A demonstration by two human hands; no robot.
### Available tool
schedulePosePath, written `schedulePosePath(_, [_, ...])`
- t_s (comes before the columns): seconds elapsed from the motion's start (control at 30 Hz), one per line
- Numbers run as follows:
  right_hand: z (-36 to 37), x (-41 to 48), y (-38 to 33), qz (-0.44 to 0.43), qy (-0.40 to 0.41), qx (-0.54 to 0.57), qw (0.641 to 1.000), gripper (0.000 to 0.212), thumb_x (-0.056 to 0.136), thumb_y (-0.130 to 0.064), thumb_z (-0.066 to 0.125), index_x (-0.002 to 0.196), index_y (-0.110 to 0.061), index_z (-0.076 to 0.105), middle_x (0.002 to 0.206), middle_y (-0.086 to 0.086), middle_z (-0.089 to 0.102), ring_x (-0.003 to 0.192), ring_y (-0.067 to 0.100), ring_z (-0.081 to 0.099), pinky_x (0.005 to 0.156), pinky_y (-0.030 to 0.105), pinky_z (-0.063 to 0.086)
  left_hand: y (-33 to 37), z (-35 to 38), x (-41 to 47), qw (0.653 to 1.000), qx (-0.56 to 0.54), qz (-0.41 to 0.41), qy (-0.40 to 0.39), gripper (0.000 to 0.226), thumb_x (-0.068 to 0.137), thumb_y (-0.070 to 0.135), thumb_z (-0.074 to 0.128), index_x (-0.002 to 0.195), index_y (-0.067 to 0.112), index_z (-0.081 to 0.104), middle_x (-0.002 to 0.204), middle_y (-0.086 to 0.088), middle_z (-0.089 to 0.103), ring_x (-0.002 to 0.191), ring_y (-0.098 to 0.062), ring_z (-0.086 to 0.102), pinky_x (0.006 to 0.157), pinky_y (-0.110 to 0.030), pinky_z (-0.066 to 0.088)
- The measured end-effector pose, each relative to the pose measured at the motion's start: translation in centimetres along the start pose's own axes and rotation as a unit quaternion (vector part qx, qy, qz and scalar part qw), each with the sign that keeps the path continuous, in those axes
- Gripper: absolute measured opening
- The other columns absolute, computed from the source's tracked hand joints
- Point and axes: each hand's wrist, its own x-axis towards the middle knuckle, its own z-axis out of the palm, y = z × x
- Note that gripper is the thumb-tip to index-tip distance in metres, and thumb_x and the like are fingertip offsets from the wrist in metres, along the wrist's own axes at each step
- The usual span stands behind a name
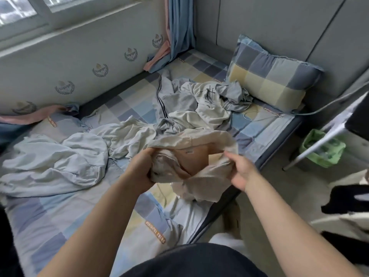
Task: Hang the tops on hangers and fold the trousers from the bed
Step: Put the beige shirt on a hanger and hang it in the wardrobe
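I hold a beige garment (201,176) up over the bed's near edge, its opening spread toward me. My left hand (142,168) grips a bunched edge of it on the left. My right hand (240,168) pinches the opposite edge. Behind it on the checked bedsheet (65,212) lie more crumpled clothes: a pale blue garment (54,160) at the left, grey trousers with dark side stripes (169,98), and a white top with a black print (209,100) near the pillow. No hanger is in sight.
A checked pillow (269,74) leans against the headboard at the right. Blue and pink curtains (177,29) hang in the corner by the wall. Beside the bed stand a green-lined bin (321,148), a white rack leg (311,150) and dark clothing (347,198) at the right edge.
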Motion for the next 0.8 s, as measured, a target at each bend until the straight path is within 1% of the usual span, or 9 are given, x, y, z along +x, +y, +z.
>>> schedulePosePath(0.07, [-1.4, -3.6, 0.9, -0.087, 0.029, 0.040, 0.995, 0.024, 0.096, -0.008, 0.060, 0.119, -0.005, 0.066, 0.107, 0.019, 0.071, 0.086, 0.031, 0.071, 0.074, 0.040, 0.058, -0.8, -1.7, -1.2, 0.999, 0.014, 0.017, 0.025, 0.025, 0.100, 0.009, 0.048, 0.098, 0.002, 0.072, 0.092, -0.015, 0.074, 0.082, -0.025, 0.072, 0.074, -0.037, 0.059])
schedulePosePath(0.13, [-3.1, -8.0, 1.1, -0.146, 0.040, 0.059, 0.987, 0.018, 0.096, -0.004, 0.058, 0.110, -0.008, 0.069, 0.097, 0.014, 0.075, 0.081, 0.026, 0.074, 0.068, 0.038, 0.061, -1.5, -1.7, -2.5, 0.998, 0.044, 0.045, 0.005, 0.029, 0.098, 0.000, 0.042, 0.098, 0.000, 0.071, 0.091, -0.017, 0.073, 0.079, -0.025, 0.070, 0.065, -0.033, 0.058])
schedulePosePath(0.23, [-5.8, -15.2, 0.8, -0.216, 0.072, 0.083, 0.970, 0.015, 0.095, -0.006, 0.059, 0.099, -0.013, 0.072, 0.091, 0.008, 0.076, 0.079, 0.021, 0.074, 0.062, 0.032, 0.059, -2.3, 0.9, -4.7, 0.991, 0.076, 0.086, -0.070, 0.029, 0.097, -0.002, 0.043, 0.106, 0.000, 0.070, 0.098, -0.019, 0.072, 0.084, -0.026, 0.070, 0.068, -0.035, 0.058])
schedulePosePath(0.3, [-7.6, -20.0, 1.0, -0.254, 0.107, 0.095, 0.957, 0.015, 0.095, -0.008, 0.060, 0.106, -0.011, 0.070, 0.098, 0.010, 0.074, 0.088, 0.023, 0.072, 0.077, 0.035, 0.058, -3.0, 3.8, -6.9, 0.980, 0.103, 0.108, -0.134, 0.023, 0.097, 0.001, 0.047, 0.113, -0.001, 0.064, 0.099, -0.018, 0.070, 0.085, -0.024, 0.069, 0.068, -0.034, 0.057])
schedulePosePath(0.37, [-9.9, -24.4, 1.4, -0.279, 0.145, 0.122, 0.942, 0.022, 0.095, -0.009, 0.060, 0.116, -0.008, 0.065, 0.109, 0.017, 0.068, 0.101, 0.030, 0.066, 0.095, 0.045, 0.050, -3.8, 6.9, -9.6, 0.963, 0.128, 0.130, -0.198, 0.013, 0.096, 0.003, 0.052, 0.103, 0.003, 0.064, 0.084, -0.011, 0.070, 0.072, -0.015, 0.070, 0.059, -0.028, 0.056])
schedulePosePath(0.43, [-12.4, -28.8, 1.9, -0.306, 0.185, 0.147, 0.922, 0.027, 0.096, -0.009, 0.059, 0.122, -0.003, 0.063, 0.116, 0.020, 0.067, 0.108, 0.033, 0.064, 0.101, 0.048, 0.048, -4.8, 10.2, -12.7, 0.943, 0.152, 0.140, -0.260, 0.007, 0.097, 0.008, 0.058, 0.100, 0.005, 0.063, 0.082, -0.009, 0.069, 0.072, -0.015, 0.068, 0.063, -0.031, 0.056])
schedulePosePath(0.5, [-15.0, -33.3, 2.2, -0.341, 0.214, 0.168, 0.900, 0.024, 0.096, -0.010, 0.058, 0.117, -0.005, 0.067, 0.113, 0.016, 0.072, 0.105, 0.030, 0.070, 0.090, 0.042, 0.058, -6.1, 14.0, -16.1, 0.921, 0.170, 0.148, -0.319, 0.014, 0.097, 0.012, 0.060, 0.107, 0.002, 0.062, 0.090, -0.014, 0.067, 0.080, -0.022, 0.067, 0.074, -0.039, 0.056])
schedulePosePath(0.6, [-19.9, -40.1, 2.7, -0.387, 0.258, 0.189, 0.865, 0.019, 0.095, -0.011, 0.059, 0.111, -0.007, 0.070, 0.108, 0.015, 0.075, 0.100, 0.028, 0.073, 0.073, 0.036, 0.061, -9.0, 20.0, -22.5, 0.882, 0.180, 0.162, -0.404, 0.013, 0.098, 0.018, 0.061, 0.101, 0.005, 0.062, 0.084, -0.011, 0.065, 0.071, -0.017, 0.065, 0.064, -0.032, 0.057])
schedulePosePath(0.8, [-31.1, -53.1, 2.3, -0.462, 0.357, 0.163, 0.795, 0.015, 0.096, -0.010, 0.059, 0.104, -0.010, 0.071, 0.104, 0.013, 0.076, 0.095, 0.024, 0.073, 0.077, 0.034, 0.059, -15.9, 31.7, -37.1, 0.791, 0.191, 0.209, -0.543, 0.023, 0.088, 0.036, 0.062, 0.080, 0.015, 0.065, 0.076, -0.006, 0.067, 0.073, -0.018, 0.067, 0.070, -0.037, 0.055])
